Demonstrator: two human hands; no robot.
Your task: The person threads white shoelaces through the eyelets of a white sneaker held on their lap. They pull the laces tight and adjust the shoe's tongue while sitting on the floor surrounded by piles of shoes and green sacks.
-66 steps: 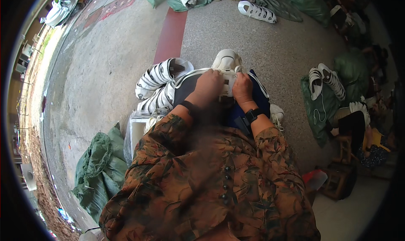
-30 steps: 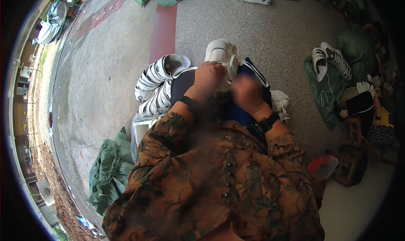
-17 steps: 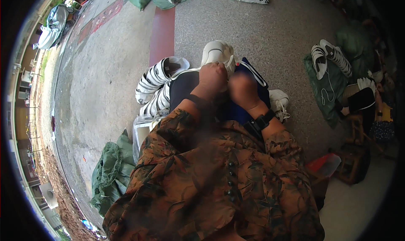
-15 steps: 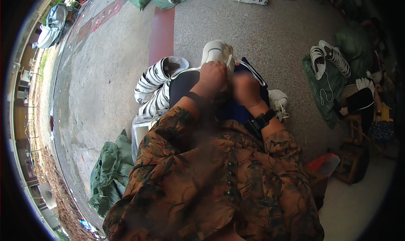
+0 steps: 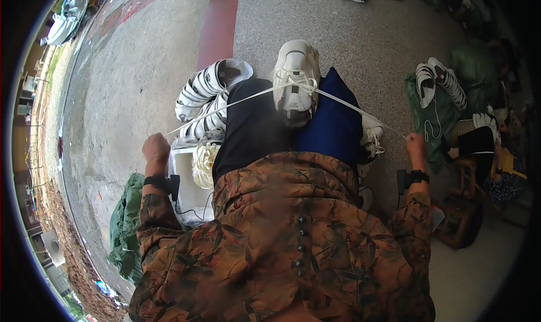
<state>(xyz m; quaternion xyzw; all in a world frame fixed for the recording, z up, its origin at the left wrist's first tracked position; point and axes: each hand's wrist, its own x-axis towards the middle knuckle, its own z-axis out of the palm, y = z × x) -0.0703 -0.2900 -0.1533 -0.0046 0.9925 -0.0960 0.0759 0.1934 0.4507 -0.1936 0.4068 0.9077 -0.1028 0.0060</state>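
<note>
A white sneaker (image 5: 297, 62) rests between my knees, its toe pointing away from me. From its lacing, a white shoelace (image 5: 245, 98) stretches taut out to both sides. My left hand (image 5: 156, 148) is closed on one lace end, out beyond my left knee. The other end is gripped in my right hand (image 5: 415, 145), out to the right at about the same height. Thin loops of lace lie across the sneaker's tongue. Dark bands with small devices circle both my wrists.
Nested white-and-black shoes (image 5: 197, 99) sit left of my legs, above a white box (image 5: 184, 170) beside a bundle of cream laces (image 5: 204, 165). Another laced shoe (image 5: 371, 133) stands by my right knee. Two shoes (image 5: 445, 82) lie on green sacking (image 5: 420, 116) near another person at right.
Both hands have moved from close together at the sneaker to far apart, left and right. The lace is now drawn out straight between them and the sneaker is uncovered.
</note>
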